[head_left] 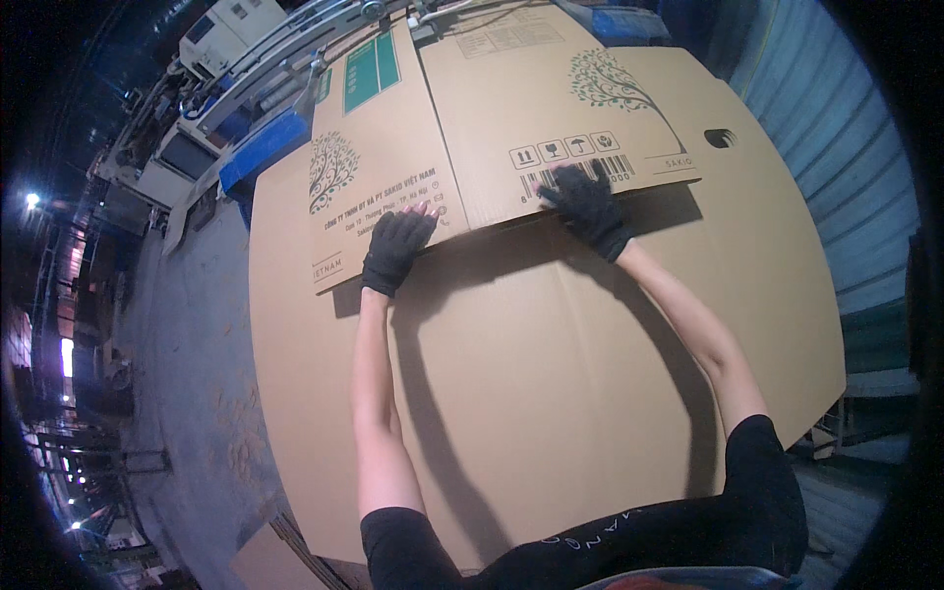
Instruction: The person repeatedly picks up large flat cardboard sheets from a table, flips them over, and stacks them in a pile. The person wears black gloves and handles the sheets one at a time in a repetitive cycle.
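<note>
A flat brown cardboard box blank with dark print, leafy tree drawings and a green panel lies in front of me. Its near edge casts a shadow onto a larger plain cardboard sheet beneath. My left hand, in a black fingerless-tipped glove, rests open on the blank's near left part, fingers pointing away. My right hand, gloved alike, lies open with fingers spread over the barcode print near the same edge. Neither hand is wrapped around anything. Both forearms reach over the plain sheet.
A machine with metal rails and a blue side beam stands at the far left. Corrugated metal wall runs along the right. Grey floor with scattered scraps lies left. The plain sheet has an oval cut-out.
</note>
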Demonstrator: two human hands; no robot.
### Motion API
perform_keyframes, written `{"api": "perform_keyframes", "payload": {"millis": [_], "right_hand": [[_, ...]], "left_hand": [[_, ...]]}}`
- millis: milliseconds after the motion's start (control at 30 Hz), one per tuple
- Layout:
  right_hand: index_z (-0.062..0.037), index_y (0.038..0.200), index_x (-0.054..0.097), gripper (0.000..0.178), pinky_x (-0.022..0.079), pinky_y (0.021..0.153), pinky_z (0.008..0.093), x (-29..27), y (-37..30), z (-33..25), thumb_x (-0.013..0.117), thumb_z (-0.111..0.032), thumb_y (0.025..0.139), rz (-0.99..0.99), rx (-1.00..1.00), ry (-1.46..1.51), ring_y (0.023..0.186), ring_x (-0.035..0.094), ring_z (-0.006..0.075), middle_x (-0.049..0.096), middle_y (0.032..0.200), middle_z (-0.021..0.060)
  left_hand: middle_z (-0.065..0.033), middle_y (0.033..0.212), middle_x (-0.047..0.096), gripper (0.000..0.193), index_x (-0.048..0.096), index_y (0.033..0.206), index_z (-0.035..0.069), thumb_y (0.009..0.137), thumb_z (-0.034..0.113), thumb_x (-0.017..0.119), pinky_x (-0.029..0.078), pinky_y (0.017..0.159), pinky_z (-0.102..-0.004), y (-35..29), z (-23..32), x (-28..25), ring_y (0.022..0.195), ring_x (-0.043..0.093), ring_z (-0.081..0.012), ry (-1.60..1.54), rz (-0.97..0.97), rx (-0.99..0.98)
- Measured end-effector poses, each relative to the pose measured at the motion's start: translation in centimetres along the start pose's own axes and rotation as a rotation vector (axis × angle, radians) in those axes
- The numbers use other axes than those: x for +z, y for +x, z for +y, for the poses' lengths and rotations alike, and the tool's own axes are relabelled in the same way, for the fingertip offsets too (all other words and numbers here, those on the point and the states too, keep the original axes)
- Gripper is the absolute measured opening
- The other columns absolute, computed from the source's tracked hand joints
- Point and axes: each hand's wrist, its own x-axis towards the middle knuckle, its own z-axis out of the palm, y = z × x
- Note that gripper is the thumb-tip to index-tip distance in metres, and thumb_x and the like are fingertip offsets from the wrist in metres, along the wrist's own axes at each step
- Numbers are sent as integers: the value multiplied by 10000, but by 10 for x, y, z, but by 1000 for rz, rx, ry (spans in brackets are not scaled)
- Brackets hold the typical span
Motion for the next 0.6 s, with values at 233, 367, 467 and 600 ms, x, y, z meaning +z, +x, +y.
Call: {"api": "perform_keyframes", "payload": {"millis": [233,367,467,600], "right_hand": [[-286,1457,394,712,301,1080,562,25,49,-106,597,-429,790,129,-133,48,1337,439,263,403,1497,95],[-289,1395,446,564,391,997,502,42,56,-114,550,-309,842,169,-109,162,1229,533,225,465,1441,75],[-261,1316,492,506,358,1033,495,43,55,-111,565,-320,819,131,-120,113,1217,534,225,477,1425,74],[-260,1231,546,372,377,1035,498,40,58,-116,518,-312,863,181,-124,55,1168,558,207,541,1355,63]], "left_hand": [[-110,1491,410,549,449,1432,200,894,126,535,281,1119,-532,1,18,-24,1366,396,-267,145,77,-182],[-183,1442,431,465,509,1372,139,910,154,568,281,1093,-558,-51,107,-62,1354,400,-318,0,158,-447],[-190,1193,606,319,632,1182,63,870,130,633,421,962,-485,-110,164,-73,1214,523,-371,-435,124,-513],[-182,1064,640,281,652,1102,36,830,105,658,469,875,-462,-149,185,-75,1099,582,-392,-392,143,-576]]}}
